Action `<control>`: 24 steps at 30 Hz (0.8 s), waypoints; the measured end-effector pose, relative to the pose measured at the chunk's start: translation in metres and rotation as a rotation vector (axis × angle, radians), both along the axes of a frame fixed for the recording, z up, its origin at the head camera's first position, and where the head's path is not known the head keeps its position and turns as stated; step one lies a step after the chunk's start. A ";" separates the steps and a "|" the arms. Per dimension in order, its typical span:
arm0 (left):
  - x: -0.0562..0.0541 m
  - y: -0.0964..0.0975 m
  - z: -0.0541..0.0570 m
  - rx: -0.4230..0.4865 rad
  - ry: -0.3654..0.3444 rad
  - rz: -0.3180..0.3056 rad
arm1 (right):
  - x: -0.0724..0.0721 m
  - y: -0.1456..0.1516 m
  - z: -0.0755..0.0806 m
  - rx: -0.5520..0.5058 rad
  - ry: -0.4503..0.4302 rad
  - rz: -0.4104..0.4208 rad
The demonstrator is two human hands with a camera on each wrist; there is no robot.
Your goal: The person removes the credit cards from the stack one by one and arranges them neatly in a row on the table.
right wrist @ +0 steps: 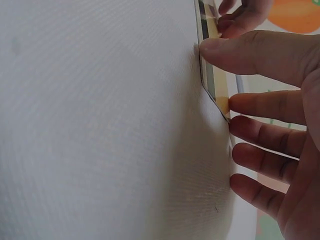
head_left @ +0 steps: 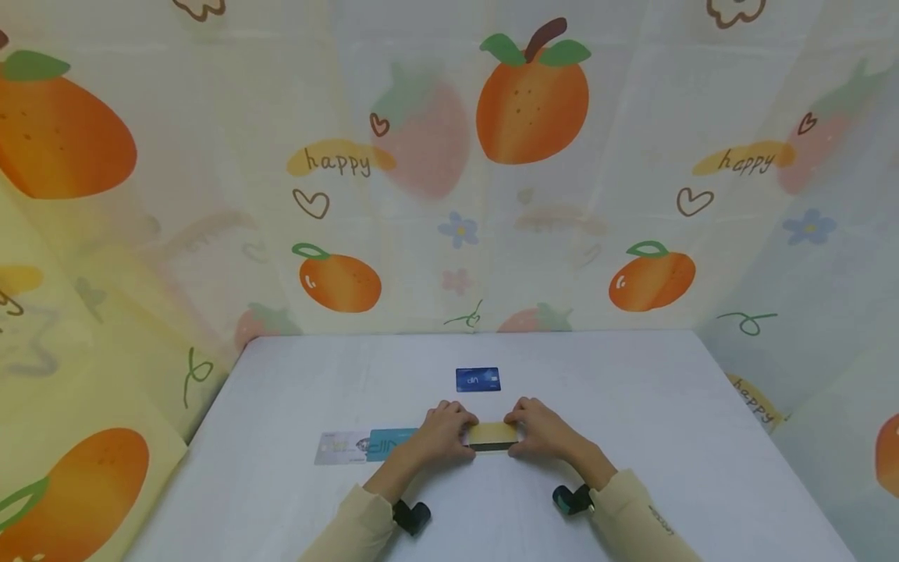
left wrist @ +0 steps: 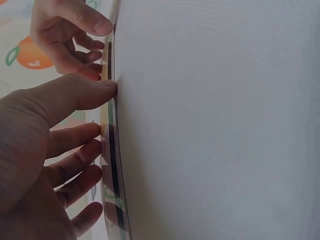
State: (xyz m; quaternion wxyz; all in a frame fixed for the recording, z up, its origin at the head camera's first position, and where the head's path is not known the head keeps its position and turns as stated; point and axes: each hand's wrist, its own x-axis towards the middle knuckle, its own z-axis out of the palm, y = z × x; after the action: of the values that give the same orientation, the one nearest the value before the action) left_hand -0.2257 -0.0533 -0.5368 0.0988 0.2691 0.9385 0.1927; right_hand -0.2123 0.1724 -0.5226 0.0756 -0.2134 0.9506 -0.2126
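Note:
A yellow card with a dark stripe [head_left: 493, 437] lies flat on the white table between both hands. My left hand [head_left: 444, 431] holds its left end, with the thumb at the near edge and fingers at the far side. The right hand [head_left: 544, 431] holds the right end in the same way. In the left wrist view the left thumb [left wrist: 95, 92] touches the card's near edge. The right wrist view shows the right thumb [right wrist: 225, 52] on the card and the fingertips at its far side. A teal card [head_left: 389, 443] lies partly hidden behind my left hand.
A pale greyish card [head_left: 340, 449] lies at the left, against the teal card. Farther back is a dark blue card [head_left: 478, 379]. The white table [head_left: 597, 375] meets a fruit-printed cloth [head_left: 421, 234] at the back and sides.

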 end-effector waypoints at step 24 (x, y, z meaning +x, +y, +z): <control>-0.051 -0.014 0.004 0.139 -0.025 0.168 | -0.040 -0.005 0.004 -0.145 0.063 -0.169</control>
State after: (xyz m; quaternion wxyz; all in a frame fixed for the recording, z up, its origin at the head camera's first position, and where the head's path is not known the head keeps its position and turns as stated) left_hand -0.2765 -0.0673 -0.5330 0.0753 0.1930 0.9408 0.2683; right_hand -0.2519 0.1679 -0.5184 0.0118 -0.1442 0.9492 -0.2794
